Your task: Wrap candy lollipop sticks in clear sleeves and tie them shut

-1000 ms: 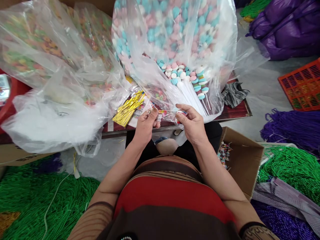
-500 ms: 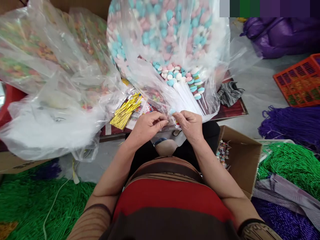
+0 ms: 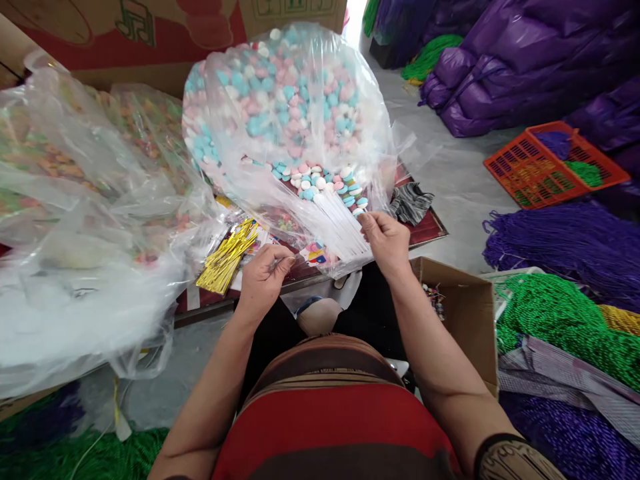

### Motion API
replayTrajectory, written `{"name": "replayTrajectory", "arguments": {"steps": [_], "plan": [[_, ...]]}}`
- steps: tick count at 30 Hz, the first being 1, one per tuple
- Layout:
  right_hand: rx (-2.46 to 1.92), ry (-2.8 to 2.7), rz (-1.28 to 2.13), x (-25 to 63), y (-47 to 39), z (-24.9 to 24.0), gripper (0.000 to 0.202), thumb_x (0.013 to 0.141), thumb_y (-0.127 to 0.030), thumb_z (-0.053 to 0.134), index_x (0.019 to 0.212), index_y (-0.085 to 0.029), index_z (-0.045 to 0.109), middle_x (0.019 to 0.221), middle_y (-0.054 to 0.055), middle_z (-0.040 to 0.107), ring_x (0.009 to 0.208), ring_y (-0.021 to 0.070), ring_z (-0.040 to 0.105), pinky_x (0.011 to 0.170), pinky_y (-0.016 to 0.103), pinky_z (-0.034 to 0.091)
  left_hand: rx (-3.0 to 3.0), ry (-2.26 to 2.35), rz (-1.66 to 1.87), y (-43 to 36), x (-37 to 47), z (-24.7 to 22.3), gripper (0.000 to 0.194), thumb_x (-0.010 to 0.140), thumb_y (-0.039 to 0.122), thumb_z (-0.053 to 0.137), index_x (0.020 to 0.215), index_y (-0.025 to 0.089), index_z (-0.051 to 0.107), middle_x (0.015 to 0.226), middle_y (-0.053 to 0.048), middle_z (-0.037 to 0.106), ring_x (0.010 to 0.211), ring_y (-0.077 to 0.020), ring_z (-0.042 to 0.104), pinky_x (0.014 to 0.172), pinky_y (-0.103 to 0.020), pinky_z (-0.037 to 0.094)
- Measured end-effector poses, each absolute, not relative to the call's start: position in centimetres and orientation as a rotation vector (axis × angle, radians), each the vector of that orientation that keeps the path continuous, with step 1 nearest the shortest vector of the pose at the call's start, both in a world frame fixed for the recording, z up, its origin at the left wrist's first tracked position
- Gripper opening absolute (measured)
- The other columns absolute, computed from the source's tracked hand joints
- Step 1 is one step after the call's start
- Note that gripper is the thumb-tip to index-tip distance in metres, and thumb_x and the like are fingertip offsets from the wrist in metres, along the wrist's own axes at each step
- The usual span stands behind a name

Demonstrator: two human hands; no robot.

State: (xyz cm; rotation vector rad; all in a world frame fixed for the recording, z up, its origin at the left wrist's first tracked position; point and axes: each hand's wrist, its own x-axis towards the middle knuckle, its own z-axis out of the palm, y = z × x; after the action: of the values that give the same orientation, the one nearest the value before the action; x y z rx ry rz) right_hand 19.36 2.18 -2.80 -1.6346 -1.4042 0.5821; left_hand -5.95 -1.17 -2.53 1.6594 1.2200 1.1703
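My left hand point(image 3: 264, 277) is closed in a pinch over the table's front edge, thumb against forefinger; whatever sits between the tips is too small or clear to make out. To its left lies a bundle of gold twist ties point(image 3: 227, 257). My right hand point(image 3: 387, 245) is also closed, its fingertips by the right side of a bunch of white sticks point(image 3: 343, 227), and what they pinch is hidden. Past the sticks, pink, blue and white candies point(image 3: 315, 179) spill out of a large clear bag point(image 3: 295, 100). A printed clear packet point(image 3: 316, 253) lies between the hands.
Clear bags of colored candies point(image 3: 65, 147) fill the left side. A striped grey cloth point(image 3: 411, 202) lies on the table's right corner. An open cardboard box point(image 3: 465, 313) stands by my right leg. An orange crate point(image 3: 545, 163) and purple and green cords point(image 3: 565, 313) are on the right.
My hands have moved apart: the left away to the left, the right up to the sticks' far end. The view has tilted up and turned right.
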Motion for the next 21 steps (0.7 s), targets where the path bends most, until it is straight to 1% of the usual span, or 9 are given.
{"name": "replayTrajectory", "arguments": {"steps": [1,3,5,8,11,15,17,19,21], "plan": [[-1.735,-1.476,0.464,20.6,3.0,-3.0,0.036,0.093,-0.041,0.054,0.099,-0.013,0.075,0.087,0.009,0.068,0.083,0.0188,0.063,0.077,0.029,0.044,1.613,1.198,1.180,-1.1,-5.9,-2.7,0.028,0.092,0.041,0.066,0.083,0.014,0.067,0.089,-0.003,0.067,0.088,-0.0153,0.062,0.086,-0.031,0.049],[-2.026,-1.663,0.349,22.5,4.3,-3.4,0.032,0.093,-0.032,0.054,0.106,-0.014,0.076,0.100,0.013,0.069,0.095,0.0236,0.063,0.082,0.032,0.043,1.494,1.156,1.199,-1.0,-5.5,-3.2,0.027,0.091,0.040,0.068,0.083,0.014,0.068,0.097,-0.004,0.068,0.096,-0.0169,0.062,0.093,-0.034,0.050],[-2.267,-1.819,0.333,23.4,5.2,-3.6,0.032,0.094,-0.030,0.052,0.109,-0.015,0.076,0.105,0.014,0.068,0.097,0.0254,0.063,0.080,0.034,0.041,1.355,1.122,1.207,-0.9,-5.2,-3.8,0.027,0.090,0.039,0.070,0.083,0.013,0.068,0.104,-0.005,0.068,0.102,-0.0181,0.062,0.096,-0.036,0.050],[-2.396,-1.892,0.336,23.3,5.8,-4.0,0.032,0.095,-0.033,0.051,0.106,-0.016,0.076,0.110,0.013,0.067,0.097,0.0250,0.063,0.074,0.034,0.036,1.165,1.085,1.206,-0.8,-4.9,-4.6,0.026,0.088,0.038,0.073,0.084,0.013,0.066,0.111,-0.006,0.067,0.109,-0.0196,0.061,0.101,-0.039,0.050],[-2.343,-1.816,0.387,23.4,6.1,-4.8,0.030,0.095,-0.032,0.053,0.100,-0.015,0.077,0.105,0.011,0.069,0.095,0.0231,0.062,0.074,0.033,0.036,1.028,1.063,1.211,-0.5,-4.9,-5.2,0.028,0.085,0.039,0.075,0.086,0.013,0.065,0.113,-0.006,0.066,0.109,-0.0201,0.060,0.101,-0.040,0.050],[-2.108,-1.532,0.528,24.5,6.2,-6.4,0.028,0.091,-0.032,0.058,0.098,-0.012,0.076,0.093,0.008,0.071,0.087,0.0188,0.062,0.078,0.030,0.040,0.923,1.008,1.178,0.1,-5.1,-5.4,0.029,0.085,0.039,0.075,0.086,0.013,0.062,0.111,-0.006,0.066,0.102,-0.0185,0.062,0.095,-0.036,0.052],[-1.986,-1.425,0.553,25.0,6.0,-6.8,0.029,0.087,-0.033,0.060,0.095,-0.010,0.076,0.088,0.007,0.071,0.082,0.0180,0.061,0.077,0.030,0.042,0.916,0.972,1.160,0.4,-5.0,-5.3,0.029,0.086,0.039,0.074,0.084,0.014,0.060,0.097,-0.003,0.065,0.090,-0.0158,0.061,0.088,-0.033,0.053],[-1.872,-1.372,0.549,25.1,5.6,-6.7,0.031,0.084,-0.036,0.061,0.091,-0.010,0.076,0.083,0.007,0.070,0.078,0.0181,0.061,0.076,0.030,0.043,0.928,0.957,1.168,0.7,-4.9,-5.2,0.029,0.086,0.039,0.073,0.084,0.014,0.059,0.082,0.001,0.060,0.077,-0.0128,0.057,0.079,-0.029,0.052],[-1.762,-1.331,0.534,24.7,4.9,-5.9,0.032,0.081,-0.039,0.062,0.089,-0.011,0.076,0.084,0.008,0.070,0.078,0.0186,0.062,0.076,0.031,0.045,0.953,0.964,1.191,0.9,-4.7,-5.1,0.029,0.087,0.040,0.072,0.085,0.014,0.060,0.077,0.002,0.056,0.071,-0.0115,0.054,0.073,-0.026,0.049]]}}
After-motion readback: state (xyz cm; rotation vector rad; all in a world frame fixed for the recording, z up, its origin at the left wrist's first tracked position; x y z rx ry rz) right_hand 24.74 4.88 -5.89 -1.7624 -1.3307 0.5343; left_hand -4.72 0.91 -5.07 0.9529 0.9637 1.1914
